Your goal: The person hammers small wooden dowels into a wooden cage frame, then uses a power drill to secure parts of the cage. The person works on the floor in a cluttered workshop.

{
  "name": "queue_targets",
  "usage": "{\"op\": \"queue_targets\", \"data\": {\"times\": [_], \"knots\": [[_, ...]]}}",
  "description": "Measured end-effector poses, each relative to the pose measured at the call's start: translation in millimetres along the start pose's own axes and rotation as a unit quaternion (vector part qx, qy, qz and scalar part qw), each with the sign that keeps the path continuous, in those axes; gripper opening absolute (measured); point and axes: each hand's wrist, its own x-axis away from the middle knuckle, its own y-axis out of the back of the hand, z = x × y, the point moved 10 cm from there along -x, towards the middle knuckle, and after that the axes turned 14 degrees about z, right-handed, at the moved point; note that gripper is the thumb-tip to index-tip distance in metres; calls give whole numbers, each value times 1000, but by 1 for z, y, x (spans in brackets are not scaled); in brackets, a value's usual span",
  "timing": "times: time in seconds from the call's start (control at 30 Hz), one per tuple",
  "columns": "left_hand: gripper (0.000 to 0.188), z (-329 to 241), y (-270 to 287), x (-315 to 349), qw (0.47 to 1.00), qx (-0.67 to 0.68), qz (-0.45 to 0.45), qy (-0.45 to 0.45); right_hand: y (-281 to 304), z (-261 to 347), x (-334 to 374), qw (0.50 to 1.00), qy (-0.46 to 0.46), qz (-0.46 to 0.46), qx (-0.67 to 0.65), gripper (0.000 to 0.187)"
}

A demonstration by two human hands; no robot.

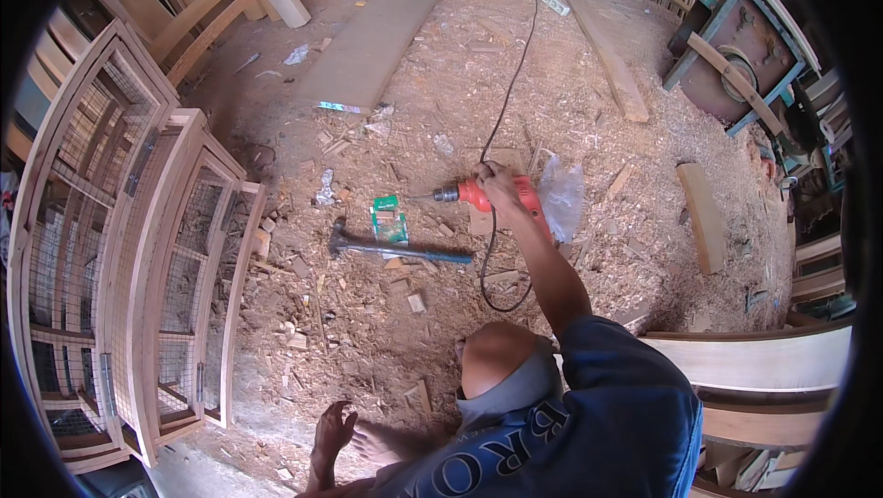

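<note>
My right hand (499, 185) reaches forward and has its fingers closed over the top of a red power drill (526, 199). The drill lies low over the littered floor, its chuck and thin bit pointing left. Just beyond the bit's tip is a torn green-and-white small carton (389, 219). A claw hammer (395, 249) with a blue grip lies nearer to me, head to the left. My left hand (333, 431) hangs near my foot at the bottom, fingers loosely bent and apart, with nothing seen in it.
Wooden frames with wire mesh (175, 286) stand at left. The drill's black cord (509, 84) loops past my right wrist and runs to a white power strip (550, 1). A clear plastic bag (560, 194) lies by the drill. Boards (386, 29) and a machine (740, 57) stand further off.
</note>
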Motion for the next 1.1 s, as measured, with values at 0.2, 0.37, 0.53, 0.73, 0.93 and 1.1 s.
{"op": "queue_targets", "data": {"times": [0.2,0.37,0.53,0.73,0.93,1.1], "knots": [[38,0,2,-20,998,-33,-14,-51,-45,53,109,980,84,34,175,20],[35,3,9,-22,1000,6,-7,-14,-70,77,185,967,138,79,198,18],[37,-1,4,-25,999,10,30,27,-51,29,196,973,63,175,135,21],[34,7,-35,48,984,123,-100,79,-32,20,120,936,30,223,269,39],[19,-11,-59,74,960,144,-224,90,40,35,125,963,49,98,246,37],[25,18,-41,58,916,295,-199,186,88,1,172,992,17,18,122,38]]}}
